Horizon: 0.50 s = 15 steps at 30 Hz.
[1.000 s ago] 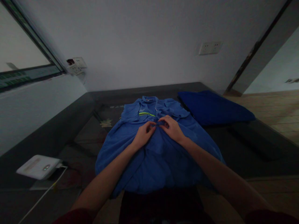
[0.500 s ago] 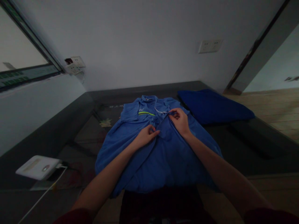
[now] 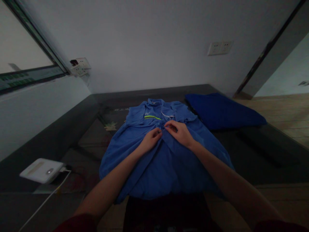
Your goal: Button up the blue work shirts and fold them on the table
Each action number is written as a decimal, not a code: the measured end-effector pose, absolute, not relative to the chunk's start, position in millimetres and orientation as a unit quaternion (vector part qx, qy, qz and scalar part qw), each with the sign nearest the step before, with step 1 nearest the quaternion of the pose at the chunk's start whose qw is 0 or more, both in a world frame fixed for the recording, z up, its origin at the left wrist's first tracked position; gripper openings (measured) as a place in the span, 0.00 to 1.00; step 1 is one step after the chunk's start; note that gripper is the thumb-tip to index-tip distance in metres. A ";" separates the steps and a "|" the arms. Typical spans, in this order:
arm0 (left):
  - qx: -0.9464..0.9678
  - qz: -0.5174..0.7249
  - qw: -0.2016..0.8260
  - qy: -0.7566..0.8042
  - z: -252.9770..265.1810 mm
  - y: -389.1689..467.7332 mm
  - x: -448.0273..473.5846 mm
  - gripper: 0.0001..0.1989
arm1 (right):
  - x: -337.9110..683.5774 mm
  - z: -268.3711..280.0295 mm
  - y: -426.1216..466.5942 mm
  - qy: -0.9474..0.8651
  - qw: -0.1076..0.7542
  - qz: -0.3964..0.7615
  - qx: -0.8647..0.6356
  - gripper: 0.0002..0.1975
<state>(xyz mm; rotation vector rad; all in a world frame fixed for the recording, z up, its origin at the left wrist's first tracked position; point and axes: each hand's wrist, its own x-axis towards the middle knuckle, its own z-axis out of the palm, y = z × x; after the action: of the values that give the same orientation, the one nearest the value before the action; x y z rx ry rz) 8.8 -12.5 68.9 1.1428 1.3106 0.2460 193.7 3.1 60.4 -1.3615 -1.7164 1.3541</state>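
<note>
On the table (image 3: 243, 161), a spread shirt (image 3: 172, 170) looks partly unfastened under left hand (image 3: 150, 140) and right hand (image 3: 181, 134), fingers curled close, hold unclear.

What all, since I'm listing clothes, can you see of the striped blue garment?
The garment looks like creased fabric, lying front up on the dark table, collar at the far end. Its chest shows pale lettering above a yellow-green stripe, and a whitish line opposite. The left hand and right hand are at its middle front; grip unclear.
</note>
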 end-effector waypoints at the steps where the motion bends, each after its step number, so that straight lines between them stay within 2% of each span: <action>1: 0.493 0.117 0.640 0.578 67.7 -12.2 8.2 0.11 | 191.1 58.3 1.0 -0.633 0.260 0.536 -0.494 0.05; 9: 0.402 0.146 0.712 0.557 61.6 -14.0 7.3 0.16 | 182.6 47.0 -7.8 -0.562 0.262 0.603 -0.502 0.07; 15: 0.406 0.114 0.717 0.555 64.5 -13.4 6.1 0.17 | 178.8 45.6 -10.9 -0.551 0.236 0.654 -0.462 0.07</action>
<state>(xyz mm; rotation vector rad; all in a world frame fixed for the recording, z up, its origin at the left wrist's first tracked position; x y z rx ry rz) 6.1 -13.4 64.5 0.8974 1.2273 0.2526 178.8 -10.9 45.6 -1.2662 -1.5112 1.7929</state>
